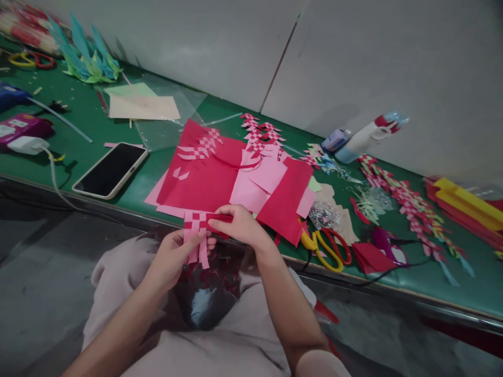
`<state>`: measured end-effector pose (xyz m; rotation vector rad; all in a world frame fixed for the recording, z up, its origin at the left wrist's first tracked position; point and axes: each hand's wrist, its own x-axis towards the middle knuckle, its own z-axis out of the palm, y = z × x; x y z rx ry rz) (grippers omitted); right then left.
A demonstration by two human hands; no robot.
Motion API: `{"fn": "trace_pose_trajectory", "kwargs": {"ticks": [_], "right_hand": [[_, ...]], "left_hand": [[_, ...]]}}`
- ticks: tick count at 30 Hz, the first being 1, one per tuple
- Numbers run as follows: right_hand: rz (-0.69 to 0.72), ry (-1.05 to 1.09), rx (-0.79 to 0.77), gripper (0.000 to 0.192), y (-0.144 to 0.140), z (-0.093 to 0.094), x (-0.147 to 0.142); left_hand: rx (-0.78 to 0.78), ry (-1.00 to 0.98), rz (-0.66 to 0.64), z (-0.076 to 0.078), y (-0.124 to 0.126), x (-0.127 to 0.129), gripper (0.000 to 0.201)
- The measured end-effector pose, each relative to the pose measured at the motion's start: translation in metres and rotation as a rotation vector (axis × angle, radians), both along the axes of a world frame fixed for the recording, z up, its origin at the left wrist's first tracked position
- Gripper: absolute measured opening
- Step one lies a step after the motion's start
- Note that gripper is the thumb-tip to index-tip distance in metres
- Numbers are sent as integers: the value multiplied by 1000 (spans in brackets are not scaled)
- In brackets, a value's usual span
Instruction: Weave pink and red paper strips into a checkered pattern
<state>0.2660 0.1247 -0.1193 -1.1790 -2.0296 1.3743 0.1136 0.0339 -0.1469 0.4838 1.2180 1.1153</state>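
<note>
Between my two hands hangs a small weave of pink and red paper strips, held just off the table's front edge. My left hand pinches the pink strips low on the weave, thumb in front and fingers behind. At its right side my right hand grips the loose red strip ends between thumb and fingers. Beyond the hands lie red paper sheets and pink sheets. Finished-looking checkered paper pieces rest on the red sheet.
A phone lies left on the green table. To the right are yellow-handled scissors, a bag of small beads, a white bottle and woven chains. A dark bag sits on the lap.
</note>
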Motion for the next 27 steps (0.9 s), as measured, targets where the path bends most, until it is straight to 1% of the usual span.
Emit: {"fn": "trace_pose_trajectory", "kwargs": {"ticks": [2, 7, 13, 20, 24, 27], "right_hand": [[7, -11, 16, 24, 0, -1, 1], [21, 87, 8, 24, 5, -7, 3], [-5, 56, 25, 23, 6, -7, 5], [24, 109, -45, 22, 5, -6, 3], [8, 135, -71, 16, 7, -6, 3], [-16, 149, -77, 17, 7, -4, 3]], "left_hand": [[-13, -9, -5, -1, 0, 0, 36], [-49, 4, -7, 3, -1, 0, 37], [-32, 26, -28, 1, -3, -2, 36], [-28, 59, -107, 3, -5, -2, 38], [23, 73, -106, -3, -8, -3, 34], [83, 156, -101, -7, -11, -6, 29]]}}
